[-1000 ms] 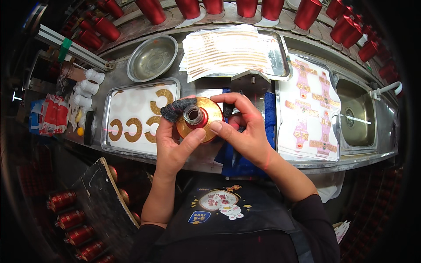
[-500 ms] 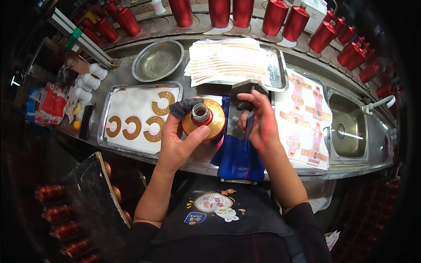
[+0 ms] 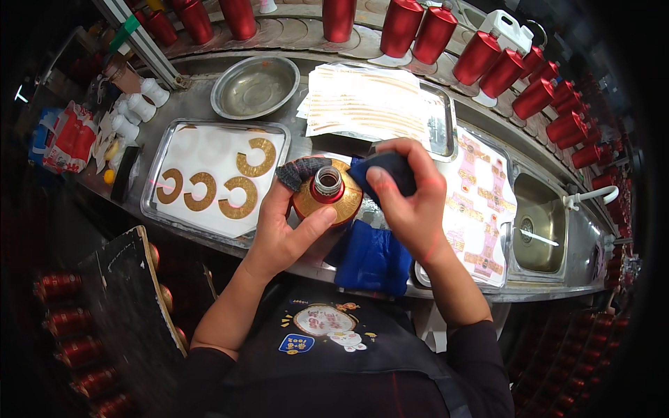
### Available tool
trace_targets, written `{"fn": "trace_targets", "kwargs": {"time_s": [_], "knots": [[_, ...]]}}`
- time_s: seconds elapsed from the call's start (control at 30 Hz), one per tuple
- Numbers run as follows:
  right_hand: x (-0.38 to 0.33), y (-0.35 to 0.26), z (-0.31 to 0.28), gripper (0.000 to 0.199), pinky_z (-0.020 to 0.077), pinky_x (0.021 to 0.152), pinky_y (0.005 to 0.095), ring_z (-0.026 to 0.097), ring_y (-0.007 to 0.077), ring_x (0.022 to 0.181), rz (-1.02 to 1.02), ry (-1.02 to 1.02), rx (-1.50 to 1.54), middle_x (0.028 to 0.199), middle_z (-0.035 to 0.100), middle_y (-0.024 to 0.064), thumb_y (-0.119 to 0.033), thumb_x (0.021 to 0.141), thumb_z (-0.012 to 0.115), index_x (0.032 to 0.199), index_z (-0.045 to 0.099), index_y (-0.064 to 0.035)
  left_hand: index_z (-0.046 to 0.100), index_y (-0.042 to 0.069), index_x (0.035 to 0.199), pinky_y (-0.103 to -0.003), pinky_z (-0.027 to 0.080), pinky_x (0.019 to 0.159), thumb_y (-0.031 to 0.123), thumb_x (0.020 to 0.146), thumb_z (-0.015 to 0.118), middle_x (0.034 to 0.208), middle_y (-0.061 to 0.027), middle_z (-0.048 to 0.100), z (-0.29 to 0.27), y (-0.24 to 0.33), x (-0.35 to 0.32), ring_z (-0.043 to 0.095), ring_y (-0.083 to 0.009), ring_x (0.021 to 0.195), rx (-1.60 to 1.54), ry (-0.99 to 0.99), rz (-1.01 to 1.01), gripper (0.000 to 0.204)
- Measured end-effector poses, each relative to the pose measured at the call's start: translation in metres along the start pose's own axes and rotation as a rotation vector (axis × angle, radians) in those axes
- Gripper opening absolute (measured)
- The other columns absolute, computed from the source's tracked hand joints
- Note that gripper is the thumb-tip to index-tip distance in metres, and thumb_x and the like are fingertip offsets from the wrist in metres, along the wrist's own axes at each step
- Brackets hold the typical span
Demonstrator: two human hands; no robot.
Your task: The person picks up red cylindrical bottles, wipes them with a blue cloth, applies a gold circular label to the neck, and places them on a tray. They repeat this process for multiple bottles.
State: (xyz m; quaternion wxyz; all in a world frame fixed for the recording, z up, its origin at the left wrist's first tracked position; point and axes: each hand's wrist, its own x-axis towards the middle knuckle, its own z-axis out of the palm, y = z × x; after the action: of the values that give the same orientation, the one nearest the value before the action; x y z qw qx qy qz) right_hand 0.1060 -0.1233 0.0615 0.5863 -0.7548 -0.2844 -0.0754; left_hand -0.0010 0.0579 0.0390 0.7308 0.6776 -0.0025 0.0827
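Note:
My left hand (image 3: 284, 233) is closed around the shoulder of a red bottle (image 3: 324, 198) with an uncapped threaded neck. A gold ring-shaped label (image 3: 341, 207) covers the bottle's shoulder, and my thumb presses on it. A dark knit finger cover (image 3: 303, 168) wraps one left finger. My right hand (image 3: 418, 209) pinches a dark blue cloth (image 3: 391, 174) whose edge meets the label's right side. Below that hand, a brighter blue cloth (image 3: 376, 258) lies at the counter's front edge. Gold C-shaped labels (image 3: 203, 191) lie on white backing in the tray to the left.
A steel bowl (image 3: 255, 89) and a stack of label strips (image 3: 366, 104) stand behind. To the right are a pink-and-gold label sheet (image 3: 481, 202) and a sink (image 3: 540, 233) with a white tap (image 3: 592, 196). Red bottles (image 3: 401, 28) line the curved conveyor beyond.
My right hand has moved up and inward, and the dark blue cloth in it now meets the bottle's shoulder. The left hand keeps its hold. Bottles on the conveyor have shifted.

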Motion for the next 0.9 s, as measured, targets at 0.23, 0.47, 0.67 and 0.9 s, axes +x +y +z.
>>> {"fn": "trace_targets", "kwargs": {"time_s": [0.23,0.47,0.67,0.9], "knots": [[-0.023,-0.024,0.008,0.027,0.0509,0.08,0.0269,0.063,0.0148,0.089,-0.231,0.104,0.085,0.099,0.063,0.0104,-0.007,0.088,0.075,0.109,0.061,0.0015,0.042,0.003,0.147,-0.036,0.041,0.111,0.011,0.09,0.069,0.142,-0.0104,0.051,0.001,-0.004,0.001,0.052,-0.0197,0.129,0.038,0.035,0.082,0.064],[-0.025,0.003,0.004,0.028,0.0506,0.082,0.0278,0.063,0.0151,0.091,-0.157,0.106,0.165,0.1,0.064,0.0081,-0.004,0.088,0.074,0.11,0.059,0.0033,0.054,0.003,0.134,-0.034,0.045,0.103,0.016,0.088,0.073,0.127,-0.0111,0.06,0.006,-0.005,0.003,0.058,-0.0205,0.118,0.021,0.099,0.104,0.052],[-0.032,-0.007,-0.004,0.026,0.0507,0.079,0.0256,0.063,0.0136,0.087,-0.056,0.124,-0.006,0.095,0.065,0.0074,0.002,0.084,0.076,0.107,0.063,0.0007,0.055,0.005,0.134,-0.037,0.043,0.105,0.022,0.08,0.082,0.128,-0.0115,0.06,-0.007,-0.002,0.003,0.058,-0.0256,0.121,0.145,0.024,0.132,0.063],[-0.054,-0.028,0.005,0.03,0.05,0.067,0.0349,0.062,0.0281,0.076,-0.493,-0.138,-0.307,0.082,0.065,0.0104,0.009,0.065,0.078,0.092,0.073,-0.0042,0.055,0.01,0.136,-0.038,0.046,0.103,0.018,0.069,0.09,0.128,-0.0118,0.06,-0.006,-0.009,0.003,0.059,-0.0282,0.12,0.322,0.042,0.149,0.076]]}}
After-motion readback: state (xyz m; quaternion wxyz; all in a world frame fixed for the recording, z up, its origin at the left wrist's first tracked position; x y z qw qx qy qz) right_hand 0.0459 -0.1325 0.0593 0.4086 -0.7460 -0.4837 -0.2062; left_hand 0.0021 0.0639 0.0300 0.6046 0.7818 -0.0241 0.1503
